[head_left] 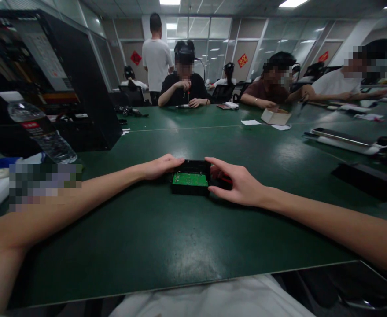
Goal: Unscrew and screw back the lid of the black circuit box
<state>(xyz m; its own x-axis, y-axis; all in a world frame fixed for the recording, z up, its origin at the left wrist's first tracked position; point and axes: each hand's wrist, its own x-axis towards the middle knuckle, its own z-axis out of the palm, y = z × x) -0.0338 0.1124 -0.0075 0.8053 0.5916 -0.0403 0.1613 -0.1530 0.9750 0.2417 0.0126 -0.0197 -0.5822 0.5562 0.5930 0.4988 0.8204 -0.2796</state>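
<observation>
A black case (pixel 189 190) with exposed green circuit board (pixel 191 179) lies between the hands on the table (pixel 130 246), the left hand (pixel 162 167) gripping its far left corner, the right hand (pixel 237 181), spread open, setting thumb and forefinger at its right end.

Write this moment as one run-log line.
left hand: at box, left side | right hand: at box, right side | box: open, green board inside | table: under box

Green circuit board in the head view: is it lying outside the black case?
No, the green circuit board sits inside the black case, behind its front wall.
</observation>
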